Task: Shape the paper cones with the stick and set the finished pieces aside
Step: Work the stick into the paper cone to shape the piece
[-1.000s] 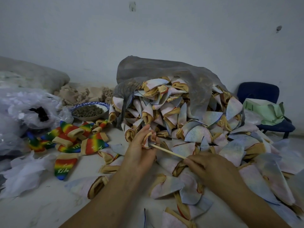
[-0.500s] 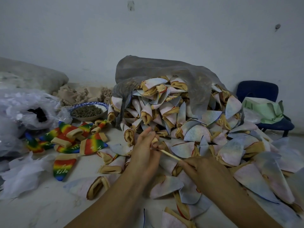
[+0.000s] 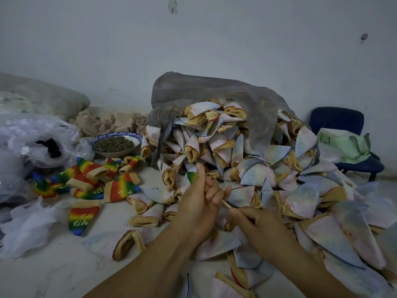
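While the left hand [image 3: 199, 203] grips a cone [image 3: 191, 177] at centre frame, the right hand [image 3: 260, 229] holds the stick [image 3: 225, 204] to it.

Shaping looks mid-step: left fingers curl round the cone, whose green tip shows above the thumb. Right fingers pinch the stick, a short length of which shows before it passes behind the left fingers. The next move likely calls for pushing the stick to the tip without tearing, then laying the piece with the rainbow pieces [image 3: 120, 188] at centre left. Pale cones [image 3: 236, 151] spill from a grey bag [image 3: 214, 93] across the white surface [image 3: 53, 265]. A bowl [image 3: 117, 144], clear plastic [image 3: 32, 134], a blue chair [image 3: 337, 120] and a bare wall [image 3: 214, 39] lie behind.
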{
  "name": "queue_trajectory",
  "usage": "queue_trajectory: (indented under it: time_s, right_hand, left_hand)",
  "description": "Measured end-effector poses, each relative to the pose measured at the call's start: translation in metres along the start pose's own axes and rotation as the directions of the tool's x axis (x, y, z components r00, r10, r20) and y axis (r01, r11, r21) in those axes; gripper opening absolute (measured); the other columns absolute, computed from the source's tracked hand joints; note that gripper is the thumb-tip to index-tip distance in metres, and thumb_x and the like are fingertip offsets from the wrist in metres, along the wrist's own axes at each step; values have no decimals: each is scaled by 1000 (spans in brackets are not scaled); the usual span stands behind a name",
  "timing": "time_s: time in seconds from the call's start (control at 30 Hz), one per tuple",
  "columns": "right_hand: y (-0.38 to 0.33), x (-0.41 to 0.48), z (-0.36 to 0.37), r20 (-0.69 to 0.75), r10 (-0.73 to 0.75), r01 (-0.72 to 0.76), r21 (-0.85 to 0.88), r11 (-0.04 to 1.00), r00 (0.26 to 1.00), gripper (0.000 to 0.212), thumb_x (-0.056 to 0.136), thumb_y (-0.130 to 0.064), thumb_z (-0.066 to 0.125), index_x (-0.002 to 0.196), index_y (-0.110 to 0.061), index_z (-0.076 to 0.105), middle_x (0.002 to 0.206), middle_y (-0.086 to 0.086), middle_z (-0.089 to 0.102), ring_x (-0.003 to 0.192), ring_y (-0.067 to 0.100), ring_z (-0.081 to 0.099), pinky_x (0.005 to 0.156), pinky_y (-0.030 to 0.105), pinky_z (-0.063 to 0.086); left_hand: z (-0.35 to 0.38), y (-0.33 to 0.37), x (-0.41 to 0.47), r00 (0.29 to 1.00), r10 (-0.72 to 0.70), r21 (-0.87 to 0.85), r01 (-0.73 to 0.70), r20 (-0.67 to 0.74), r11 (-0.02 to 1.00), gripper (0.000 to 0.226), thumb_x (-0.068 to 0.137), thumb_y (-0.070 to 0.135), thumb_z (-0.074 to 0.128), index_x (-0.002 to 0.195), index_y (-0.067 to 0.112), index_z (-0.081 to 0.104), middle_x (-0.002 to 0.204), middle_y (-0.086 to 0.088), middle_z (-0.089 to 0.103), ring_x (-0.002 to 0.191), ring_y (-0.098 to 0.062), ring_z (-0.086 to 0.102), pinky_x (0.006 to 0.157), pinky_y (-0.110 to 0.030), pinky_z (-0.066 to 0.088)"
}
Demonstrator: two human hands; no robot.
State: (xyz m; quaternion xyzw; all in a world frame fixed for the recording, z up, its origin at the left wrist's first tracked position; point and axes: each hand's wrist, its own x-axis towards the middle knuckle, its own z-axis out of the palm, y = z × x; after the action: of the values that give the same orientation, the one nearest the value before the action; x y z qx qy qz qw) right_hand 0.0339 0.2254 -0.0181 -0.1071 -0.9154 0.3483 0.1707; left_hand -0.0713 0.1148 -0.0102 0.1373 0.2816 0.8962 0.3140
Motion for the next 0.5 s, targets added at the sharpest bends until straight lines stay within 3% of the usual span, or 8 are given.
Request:
queue_trajectory:
  time_s: [0.13,0.2,0.27,0.33,0.5]
  right_hand:
    - [-5,1,2,42,12,-14,53,998,999,27,92,-42,50,82,-29,71,73,-4,69,68,8,60,62,24,46]
    - [-7,2,2,62,-4,4,-9,1000,998,28,93,-42,49,85,-27,71,68,-4,66,63,7,58,59,24,44]
    - [-7,2,2,88,-15,22,-80,997,996,33,94,-43,46,85,-22,70,70,0,66,64,10,58,62,30,45]
    - [-6,1,2,93,-18,26,-89,996,996,32,95,-45,45,76,-28,66,71,3,65,67,14,59,63,32,45]
    - [-2,-1,1,68,-15,21,-83,996,998,31,93,-46,46,64,-43,54,64,-6,63,64,5,57,60,23,43]
  left_hand:
    - [-3,3,2,994,60,54,-55,-93,997,53,87,50,58,47,17,47,49,0,36,49,-15,40,65,-30,51]
    - [-6,1,3,976,123,91,-108,-178,990,50,88,44,61,47,17,53,51,-1,44,50,-14,49,56,-26,52]
    - [-7,-3,4,955,185,130,-158,-231,979,45,90,38,61,50,17,59,54,0,53,52,-12,59,57,-23,55]
    - [-8,-5,5,942,220,144,-188,-252,972,38,90,35,62,57,17,62,58,1,58,58,-11,65,63,-24,57]
    - [-13,1,10,925,277,196,-231,-259,953,25,94,32,58,81,11,57,63,0,58,64,-12,66,65,-22,55]
